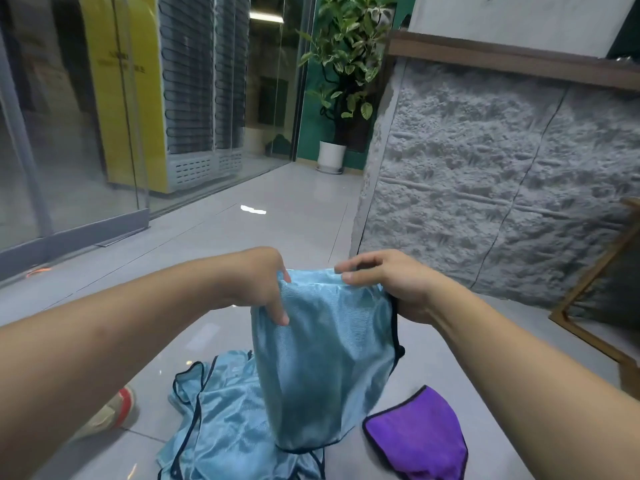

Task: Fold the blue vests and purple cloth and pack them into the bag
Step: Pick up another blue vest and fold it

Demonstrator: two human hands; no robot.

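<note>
Both hands up, and one blue vest [322, 358] hangs between them above the floor [277, 216]. The left hand [263, 285] pinches its top left edge, fingers curled into the mesh; the right hand [388, 282] grips the top right corner, thumb pressed over the hem. This looks like the folding step, vest doubled lengthwise, though the layers are hard to read. More blue vests [214, 424] lie crumpled at near left, the purple cloth [419, 434] at near right. No bag in sight. Next: bring the top edge down in half again, corners matched.
</note>
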